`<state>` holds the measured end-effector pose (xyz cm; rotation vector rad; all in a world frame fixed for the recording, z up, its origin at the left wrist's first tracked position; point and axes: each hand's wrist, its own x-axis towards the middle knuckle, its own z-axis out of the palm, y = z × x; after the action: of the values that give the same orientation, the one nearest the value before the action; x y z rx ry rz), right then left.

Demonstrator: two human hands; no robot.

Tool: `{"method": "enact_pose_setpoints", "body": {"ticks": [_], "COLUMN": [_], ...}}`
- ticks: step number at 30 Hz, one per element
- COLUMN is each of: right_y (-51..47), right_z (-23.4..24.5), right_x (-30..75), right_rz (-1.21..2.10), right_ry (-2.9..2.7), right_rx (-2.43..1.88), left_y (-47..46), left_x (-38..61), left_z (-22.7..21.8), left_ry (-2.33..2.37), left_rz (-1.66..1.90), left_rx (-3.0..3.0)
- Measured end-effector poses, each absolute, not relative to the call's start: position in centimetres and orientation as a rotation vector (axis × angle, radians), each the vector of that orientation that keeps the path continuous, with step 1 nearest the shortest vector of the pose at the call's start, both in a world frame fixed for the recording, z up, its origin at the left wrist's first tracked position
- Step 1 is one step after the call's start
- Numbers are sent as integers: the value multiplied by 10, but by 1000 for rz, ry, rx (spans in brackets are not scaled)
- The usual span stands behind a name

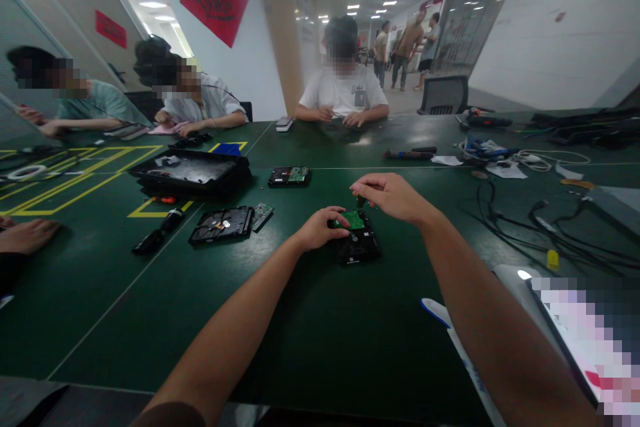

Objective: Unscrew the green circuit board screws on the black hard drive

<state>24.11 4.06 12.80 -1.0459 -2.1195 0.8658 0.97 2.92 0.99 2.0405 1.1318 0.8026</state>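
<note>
A black hard drive [359, 248] lies flat on the green table in front of me, its green circuit board [354, 220] facing up at the far end. My left hand [323, 227] grips the drive's left side, fingertips resting on the board. Above the far right corner, my right hand [387, 195] pinches a small dark screwdriver [361, 201] pointing down; its tip is too small to make out. To the left sit another hard drive [223, 225] and a loose circuit board [262, 216]. A third drive [289, 177] with a green board lies farther back.
A black tray [190, 170] and a black flashlight-like object [158, 232] are at left. Black cables [530, 223] spread at right, near a power tool [487, 119]. A blue-white strip [463, 353] lies by my right forearm. People sit across the table and at left.
</note>
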Motion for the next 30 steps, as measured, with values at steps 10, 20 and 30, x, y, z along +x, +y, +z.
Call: {"method": "enact_pose_setpoints", "body": {"ticks": [10,20,30], "right_y": [52,47,48], "right_z": [116,122,122], "right_x": [240,239,239], "right_rz": [984,883,917], "right_ry": [-1983,-2057,-2040], "right_rx": [-1083,-1024,-1028], "left_y": [29,29,28], "left_x": [10,9,9], "left_z": [9,9,10], "left_ry": [1128,1133,1116], "left_rz": [814,809,813], "left_rx": [2045,2032,2038]}}
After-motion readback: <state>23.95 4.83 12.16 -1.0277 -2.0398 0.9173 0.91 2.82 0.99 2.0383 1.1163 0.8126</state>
